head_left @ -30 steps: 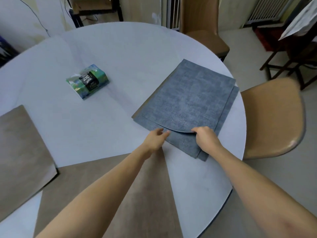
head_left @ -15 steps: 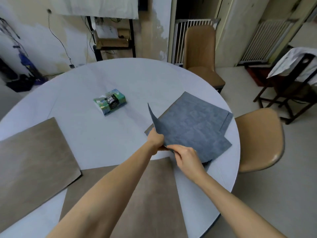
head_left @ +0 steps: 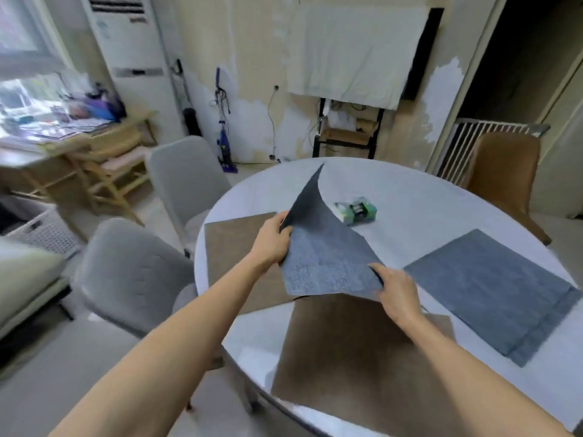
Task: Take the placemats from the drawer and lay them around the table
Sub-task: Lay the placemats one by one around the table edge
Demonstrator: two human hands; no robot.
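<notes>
I hold a blue-grey placemat in the air over the round white table. My left hand grips its left edge and my right hand pinches its near right corner; its far corner curls upward. Under it lie two brown placemats, one at the near edge and one to the left. More blue-grey placemats lie stacked flat on the right side of the table.
A green tissue pack sits near the table's middle. Two grey chairs stand at the left, a brown chair at the far right. A wooden desk and a white basket are further left.
I lifted the top blue-grey placemat off the stack and carried it left, over the brown mats. My view swung left and up, so the room's left side shows now.
</notes>
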